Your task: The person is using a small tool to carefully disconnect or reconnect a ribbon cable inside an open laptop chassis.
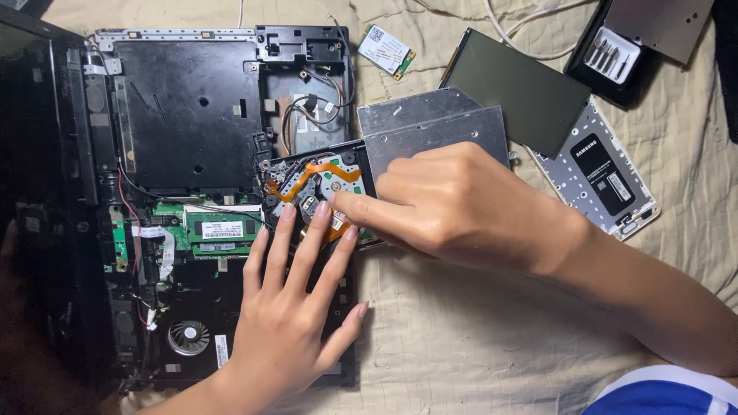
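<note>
An opened laptop chassis (184, 115) lies on a beige quilted cloth, its black inner tray, green memory board (219, 229) and cooling fan (188, 336) exposed. At its right edge an optical drive (430, 131) sits half pulled out, its metal lid slid aside and its orange ribbon cable (307, 175) showing. My left hand (288, 315) lies flat with spread fingers, fingertips resting on the drive's open mechanism. My right hand (453, 200) curls over the drive, its index finger pressing on the mechanism beside the left fingertips. Neither hand grips anything.
A small wireless card (386, 51) lies above the drive. A dark rectangular panel (516, 91), a silver storage drive with a black label (603, 173) and an open tool case holding several bits (611, 54) lie at the upper right. White cables cross the top.
</note>
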